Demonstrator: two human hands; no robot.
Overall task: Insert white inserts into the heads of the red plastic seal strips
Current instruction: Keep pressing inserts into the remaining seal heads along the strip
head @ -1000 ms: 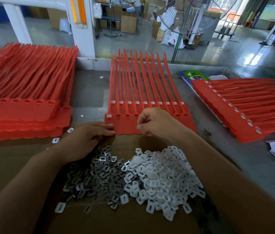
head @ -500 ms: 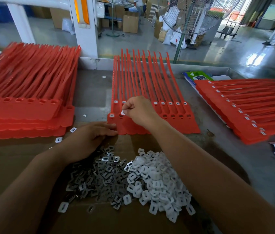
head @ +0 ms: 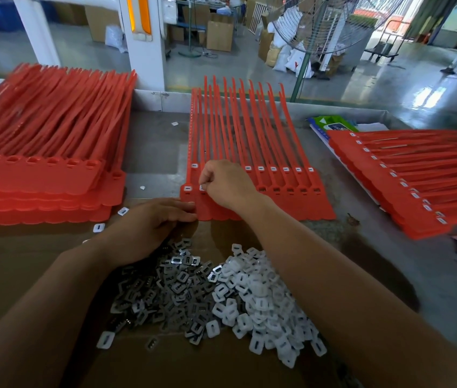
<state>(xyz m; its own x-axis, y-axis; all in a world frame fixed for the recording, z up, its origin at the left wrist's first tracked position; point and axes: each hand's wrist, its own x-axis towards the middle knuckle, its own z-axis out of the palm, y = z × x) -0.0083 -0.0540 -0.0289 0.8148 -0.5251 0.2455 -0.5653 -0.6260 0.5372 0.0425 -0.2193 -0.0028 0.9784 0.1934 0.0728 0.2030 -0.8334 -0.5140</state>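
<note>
A sheet of joined red seal strips (head: 283, 203) lies flat in the middle of the table, tails pointing away. My right hand (head: 225, 184) pinches a white insert (head: 202, 187) at the second head from the left in the near row. The first head beside it holds a white insert (head: 187, 188); heads to the right in the near row show open holes. My left hand (head: 148, 225) lies flat, fingertips touching the sheet's near left edge. A heap of white inserts (head: 260, 298) sits in front of me.
Grey metal clips (head: 162, 287) are piled left of the white heap on brown cardboard (head: 11, 264). A tall stack of red strip sheets (head: 39, 169) lies at the left, another with inserts (head: 417, 186) at the right. Loose inserts (head: 99, 227) lie between.
My right hand went from the sheet's near edge up and left to the second head, carrying a white insert. My left hand stayed at the sheet's near left corner.
</note>
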